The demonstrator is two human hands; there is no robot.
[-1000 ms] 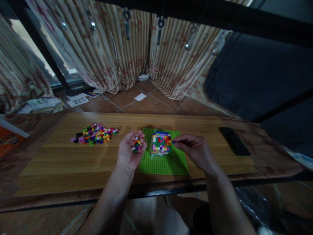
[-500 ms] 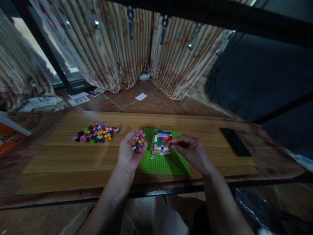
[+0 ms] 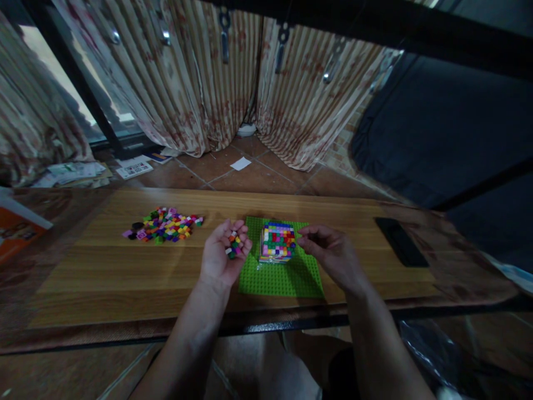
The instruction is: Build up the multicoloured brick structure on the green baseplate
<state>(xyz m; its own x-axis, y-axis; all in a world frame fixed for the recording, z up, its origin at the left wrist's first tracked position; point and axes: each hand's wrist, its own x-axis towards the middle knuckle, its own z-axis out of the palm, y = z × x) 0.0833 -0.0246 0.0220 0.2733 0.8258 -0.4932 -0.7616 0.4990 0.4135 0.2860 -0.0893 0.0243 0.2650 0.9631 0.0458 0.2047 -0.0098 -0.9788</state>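
My left hand [image 3: 225,253] is palm up and cupped, with several small loose toy bricks [image 3: 235,244] of mixed colours in it. Just to its right stands a boxy block built of multicoloured bricks [image 3: 277,242] on a green studded baseplate [image 3: 283,284]. A blue brick [image 3: 292,245] shows at the block's right edge. My right hand [image 3: 327,253] hovers beside that edge, thumb and forefinger slightly apart, with nothing visible between them. The other fingers are curled and partly hidden.
A loose pile of coloured bricks [image 3: 169,225] lies on the left of the wooden tabletop [image 3: 125,278]. A black phone-like slab [image 3: 400,241] is at the right. An orange and white box [image 3: 20,228] stands at the far left edge.
My right hand has drawn back slightly to the right from the brick block, leaving the blue brick at its edge. My left hand stays where it was.
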